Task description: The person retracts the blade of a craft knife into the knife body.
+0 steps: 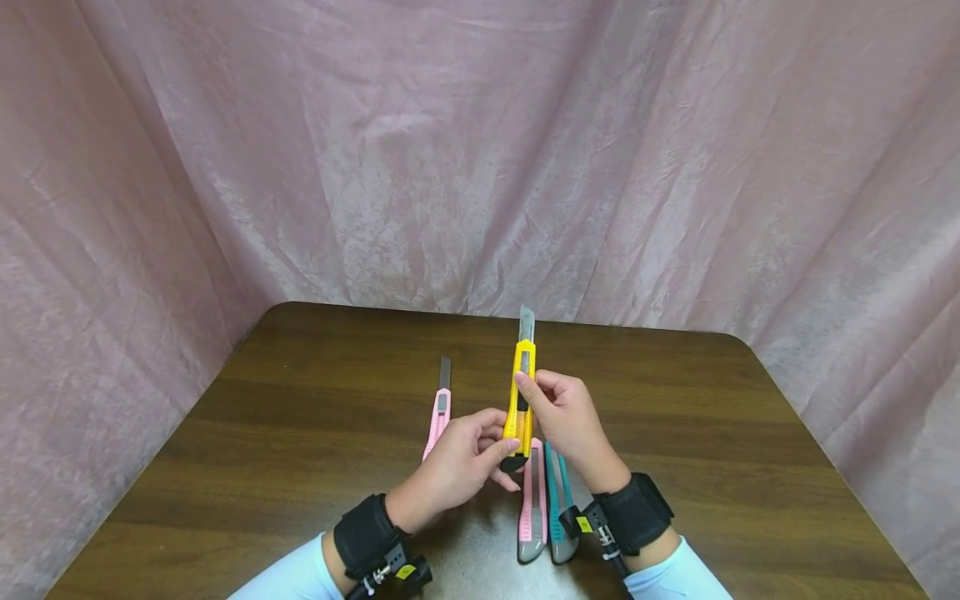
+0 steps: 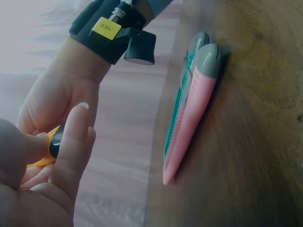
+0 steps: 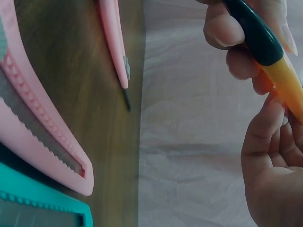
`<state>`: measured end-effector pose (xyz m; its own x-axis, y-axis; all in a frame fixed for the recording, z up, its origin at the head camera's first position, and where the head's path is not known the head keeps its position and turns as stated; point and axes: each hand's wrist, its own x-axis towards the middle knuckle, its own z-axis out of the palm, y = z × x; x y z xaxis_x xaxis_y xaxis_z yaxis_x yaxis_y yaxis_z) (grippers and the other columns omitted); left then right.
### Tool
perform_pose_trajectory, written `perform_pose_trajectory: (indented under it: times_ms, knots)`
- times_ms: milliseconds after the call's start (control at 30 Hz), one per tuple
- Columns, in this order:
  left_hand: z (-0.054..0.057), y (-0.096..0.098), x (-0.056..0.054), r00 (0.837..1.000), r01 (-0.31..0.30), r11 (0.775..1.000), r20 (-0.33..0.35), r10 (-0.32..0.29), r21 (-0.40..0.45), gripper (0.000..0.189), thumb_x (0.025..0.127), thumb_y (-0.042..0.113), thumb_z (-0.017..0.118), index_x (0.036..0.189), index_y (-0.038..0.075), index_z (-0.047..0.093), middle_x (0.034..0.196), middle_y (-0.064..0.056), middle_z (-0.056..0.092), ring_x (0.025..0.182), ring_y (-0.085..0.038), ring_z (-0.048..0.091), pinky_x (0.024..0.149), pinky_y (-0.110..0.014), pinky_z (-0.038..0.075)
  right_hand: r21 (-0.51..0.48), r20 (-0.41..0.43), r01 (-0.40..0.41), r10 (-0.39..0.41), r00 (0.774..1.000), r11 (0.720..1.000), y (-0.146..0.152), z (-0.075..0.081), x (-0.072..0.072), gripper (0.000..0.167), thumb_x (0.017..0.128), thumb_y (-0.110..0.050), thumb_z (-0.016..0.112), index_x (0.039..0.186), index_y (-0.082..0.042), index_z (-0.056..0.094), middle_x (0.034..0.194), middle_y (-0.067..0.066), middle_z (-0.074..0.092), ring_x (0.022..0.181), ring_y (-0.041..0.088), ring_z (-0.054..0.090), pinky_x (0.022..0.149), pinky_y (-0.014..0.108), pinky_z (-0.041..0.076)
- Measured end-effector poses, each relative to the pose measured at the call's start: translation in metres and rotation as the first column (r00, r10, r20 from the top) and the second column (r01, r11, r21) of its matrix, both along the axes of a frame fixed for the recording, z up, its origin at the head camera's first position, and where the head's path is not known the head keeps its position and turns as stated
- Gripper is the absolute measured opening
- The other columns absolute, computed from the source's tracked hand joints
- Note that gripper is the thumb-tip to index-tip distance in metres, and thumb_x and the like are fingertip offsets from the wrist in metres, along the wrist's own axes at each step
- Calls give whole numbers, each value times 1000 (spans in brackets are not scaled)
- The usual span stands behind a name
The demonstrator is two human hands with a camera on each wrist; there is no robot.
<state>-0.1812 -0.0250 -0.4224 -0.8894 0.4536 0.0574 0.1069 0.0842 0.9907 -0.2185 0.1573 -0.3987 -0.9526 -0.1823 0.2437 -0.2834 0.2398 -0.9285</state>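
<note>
A yellow box cutter (image 1: 517, 423) with a black end cap is held up over the table, its silver blade (image 1: 527, 325) out and pointing away from me. My left hand (image 1: 463, 460) pinches its capped end between thumb and fingers. Farther up the body, my right hand (image 1: 568, 417) grips it, thumb lying on the front near the dark slider. In the right wrist view both hands meet on the yellow body (image 3: 286, 85). Below them a pink box cutter (image 1: 533, 504) and a teal box cutter (image 1: 559, 508) lie side by side.
Another pink box cutter (image 1: 439, 417) lies left of the hands with its blade out, its lower end hidden by my left hand. All rest on a dark brown wooden table (image 1: 300, 433). A pinkish curtain (image 1: 420, 167) hangs behind and around the table.
</note>
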Motion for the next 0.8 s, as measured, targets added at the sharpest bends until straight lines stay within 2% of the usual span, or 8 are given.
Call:
perform_pose_trajectory:
  times_ms: [67,167,333,467,567,667,800]
  knots:
    - [0,-1,0,1000,-1,1000,-5,1,1,35,99,10,66,132,0,59,112,-19,71,94,-46,73,67,-42,67,0,1,8,-8,1000,1000,0,0,0,35,104,-33,62,93,-2,74,69,13,61,59,31,56,50,24,52]
    - [1,-1,-1,1000,-6,1000,-9,6,-3,36,99,11,67,132,0,59,113,-19,71,94,-45,74,66,-38,67,-2,16,-6,6,1000,1000,1,0,-1,36,104,-34,61,93,-3,75,70,10,63,61,37,59,53,29,57]
    - [2,-1,0,1000,-6,1000,-1,6,-4,36,99,11,67,132,0,59,112,-19,72,92,-45,74,67,-39,67,-7,7,-51,51,999,999,3,0,-1,32,105,-29,61,96,0,74,73,11,63,60,19,57,55,28,58]
    - [3,-2,0,1000,-17,1000,-7,17,-17,38,98,11,69,132,1,59,113,-19,72,90,-43,75,67,-36,66,-15,-5,-83,83,997,996,3,1,-1,29,104,-25,62,101,1,73,83,23,65,65,15,60,60,25,60]
    - [4,-3,-1,1000,-25,999,-11,25,-26,38,97,12,70,132,1,59,113,-18,72,89,-42,75,67,-34,66,-16,-8,-89,89,996,996,3,1,-1,28,104,-25,62,104,1,72,88,24,67,69,16,62,64,25,63]
    - [4,-3,-1,1000,-23,999,-13,22,-23,38,97,12,69,133,2,59,114,-19,72,90,-43,75,67,-34,66,-10,-5,-56,56,998,998,2,1,-1,29,104,-28,63,101,-1,74,82,16,69,66,18,61,60,25,60]
    - [4,-3,-1,999,-28,999,-28,27,-20,37,99,12,67,133,2,59,114,-19,72,93,-43,74,66,-34,66,-2,12,-24,24,1000,1000,1,2,0,32,103,-34,63,94,-6,76,70,8,64,59,20,56,51,24,52]
